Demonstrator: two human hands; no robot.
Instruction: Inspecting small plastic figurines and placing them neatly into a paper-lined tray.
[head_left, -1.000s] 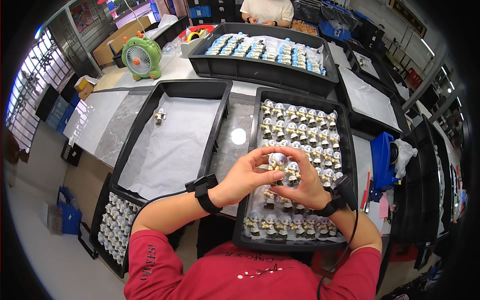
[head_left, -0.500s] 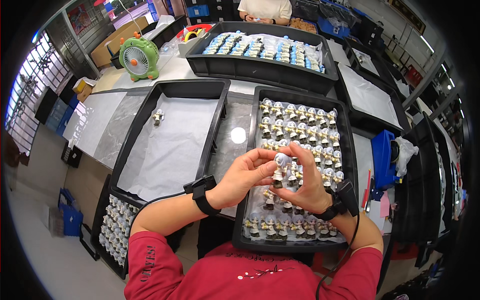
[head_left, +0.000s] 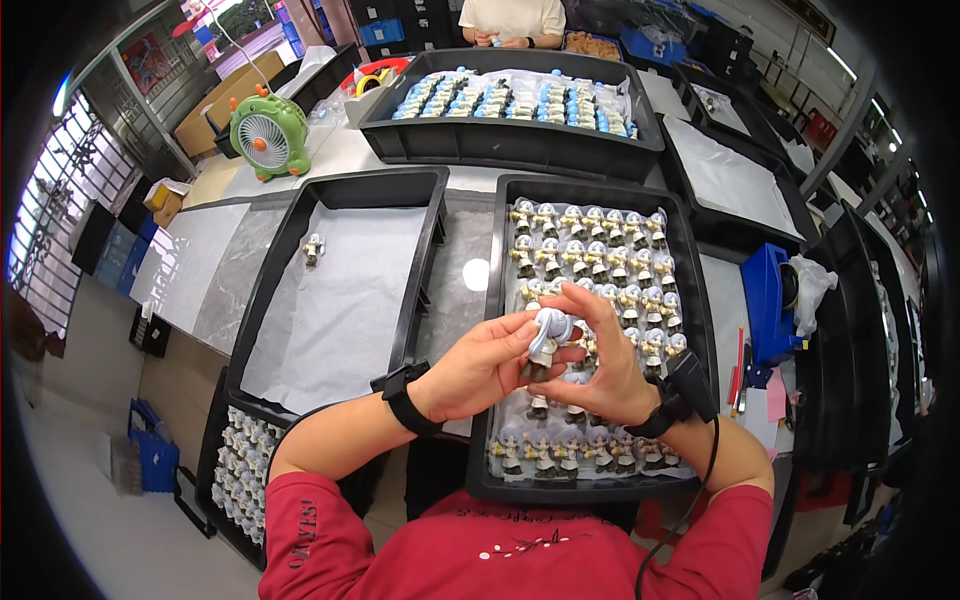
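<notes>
Held figurine has turned: a second ago its front faced the camera, half a second ago its side; now pale hair and the back of the white garment show, no face seen. Taking that figurine as the dial's centre, its head tips toward 1 and its dark feet toward 7. Judgement: the piece is being rotated in the grasp, handling under way, not set down. It is up in front of the chest, above the right-hand tray, whose upright rows of figurines run from 12 to 2, with another row near 6. Unchanged: lone figurine on the paper liner of the left-hand tray, between 9 and 10. Pose: left hand comes in from 8, thumb and fingers clamped on the figurine, thumb at its upper side. Right hand comes in from 4, palm turned inward, forefinger arched over at 12 to 1, thumb below near the feet at 6; those two stand apart in a C about the piece. Whether they press on it, cannot tell. Both elbows bent and spread, wrists banded in black, hands close together.
</notes>
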